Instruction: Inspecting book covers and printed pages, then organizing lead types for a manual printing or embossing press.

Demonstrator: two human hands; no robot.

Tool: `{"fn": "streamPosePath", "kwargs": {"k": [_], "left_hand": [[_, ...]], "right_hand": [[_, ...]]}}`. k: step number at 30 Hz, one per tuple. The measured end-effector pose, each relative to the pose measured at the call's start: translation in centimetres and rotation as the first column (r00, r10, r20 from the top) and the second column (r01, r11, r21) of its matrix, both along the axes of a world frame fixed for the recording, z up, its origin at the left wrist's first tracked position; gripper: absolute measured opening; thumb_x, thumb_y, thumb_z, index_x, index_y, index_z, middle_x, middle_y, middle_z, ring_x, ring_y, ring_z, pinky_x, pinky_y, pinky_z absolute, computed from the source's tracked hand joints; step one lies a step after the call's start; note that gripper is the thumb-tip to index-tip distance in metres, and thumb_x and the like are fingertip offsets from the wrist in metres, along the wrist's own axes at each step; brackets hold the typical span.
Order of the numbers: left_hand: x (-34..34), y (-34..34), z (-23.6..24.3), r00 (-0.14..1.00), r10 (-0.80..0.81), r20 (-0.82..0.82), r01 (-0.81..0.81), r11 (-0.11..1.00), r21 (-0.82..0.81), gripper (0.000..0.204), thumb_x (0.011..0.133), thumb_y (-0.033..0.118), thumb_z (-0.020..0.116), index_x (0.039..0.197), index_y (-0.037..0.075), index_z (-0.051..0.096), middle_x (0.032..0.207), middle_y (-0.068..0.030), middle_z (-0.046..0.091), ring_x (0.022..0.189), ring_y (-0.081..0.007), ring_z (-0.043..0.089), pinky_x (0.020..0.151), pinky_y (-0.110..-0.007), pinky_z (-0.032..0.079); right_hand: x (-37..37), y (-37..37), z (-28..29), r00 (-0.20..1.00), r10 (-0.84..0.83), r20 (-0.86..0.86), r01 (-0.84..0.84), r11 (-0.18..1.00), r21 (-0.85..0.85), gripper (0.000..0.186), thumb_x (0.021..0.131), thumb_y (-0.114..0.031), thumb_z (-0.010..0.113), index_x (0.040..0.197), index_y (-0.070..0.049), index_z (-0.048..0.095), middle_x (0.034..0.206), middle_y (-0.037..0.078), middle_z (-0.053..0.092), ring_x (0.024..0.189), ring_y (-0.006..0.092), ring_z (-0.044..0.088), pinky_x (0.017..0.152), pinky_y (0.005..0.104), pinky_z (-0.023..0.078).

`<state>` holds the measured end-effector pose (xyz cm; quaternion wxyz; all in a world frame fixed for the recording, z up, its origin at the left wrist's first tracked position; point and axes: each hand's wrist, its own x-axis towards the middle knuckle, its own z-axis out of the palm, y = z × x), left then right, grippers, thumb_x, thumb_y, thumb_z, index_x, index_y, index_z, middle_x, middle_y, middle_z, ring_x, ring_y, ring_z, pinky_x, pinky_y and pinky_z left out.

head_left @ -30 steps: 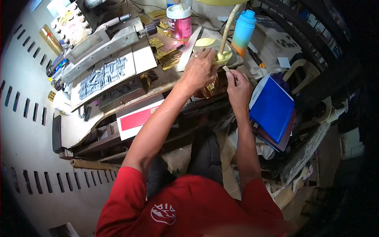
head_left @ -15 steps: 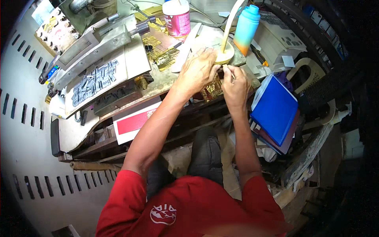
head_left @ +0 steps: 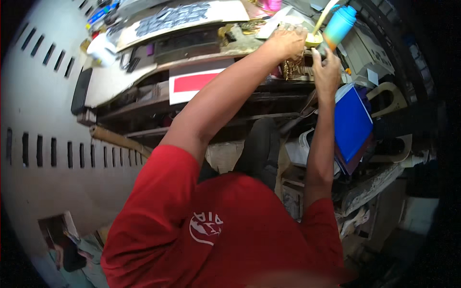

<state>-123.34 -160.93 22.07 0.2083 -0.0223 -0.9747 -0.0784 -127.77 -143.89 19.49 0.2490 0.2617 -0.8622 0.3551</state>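
My left hand (head_left: pixel 288 43) reaches to the pale yellow lamp base (head_left: pixel 314 39), fingers curled against its left side; whatever they grip is hidden. Just below and right of that base, my right hand (head_left: pixel 326 69) is raised with fingers bent; anything small between them is too blurred to name. Crinkled gold foil (head_left: pixel 293 71) lies below my left fingers. The lamp's stem (head_left: pixel 322 18) rises beside a blue-orange bottle (head_left: pixel 341 24).
A board of small metal pieces (head_left: pixel 173 18) lies at the back left, above a red-and-white sheet (head_left: pixel 194 84). Blue folders (head_left: pixel 353 125) lean at the right beside a chair (head_left: pixel 382 96). A slotted white wall (head_left: pixel 53 105) runs along the left.
My view has swung, shifting the bench and both hands up and rightward in the picture. The small pale piece seen earlier in my right fingers is no longer clearly visible.
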Motion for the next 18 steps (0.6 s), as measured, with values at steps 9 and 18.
{"fn": "streamPosePath", "kwargs": {"k": [9, 18], "left_hand": [[20.4, 5.2, -5.5, 0.882, -0.177, -0.437, 0.326, 0.898, 0.295, 0.036, 0.096, 0.018, 0.064, 0.130, 0.008, 0.063, 0.120, -0.0194, 0.067, 0.102, -0.0386, 0.068, 0.087, -0.047, 0.056], [54.7, 10.6, -15.8, 0.851, 0.164, 0.499, -0.423, 0.778, 0.464, 0.020, 0.091, 0.022, 0.064, 0.103, 0.009, 0.072, 0.096, -0.0202, 0.072, 0.092, -0.0426, 0.069, 0.077, -0.052, 0.055]], "right_hand": [[10.2, 9.9, -8.7, 0.926, 0.300, 0.229, -0.291, 0.954, -0.071, 0.028, 0.097, -0.023, 0.067, 0.112, 0.000, 0.069, 0.110, 0.017, 0.068, 0.096, 0.0288, 0.067, 0.087, 0.0376, 0.052], [20.5, 11.0, -23.2, 0.778, 0.402, 0.482, -0.460, 0.888, 0.002, 0.021, 0.093, -0.023, 0.070, 0.101, -0.004, 0.072, 0.098, 0.016, 0.067, 0.086, 0.0337, 0.067, 0.080, 0.0420, 0.052]]}}
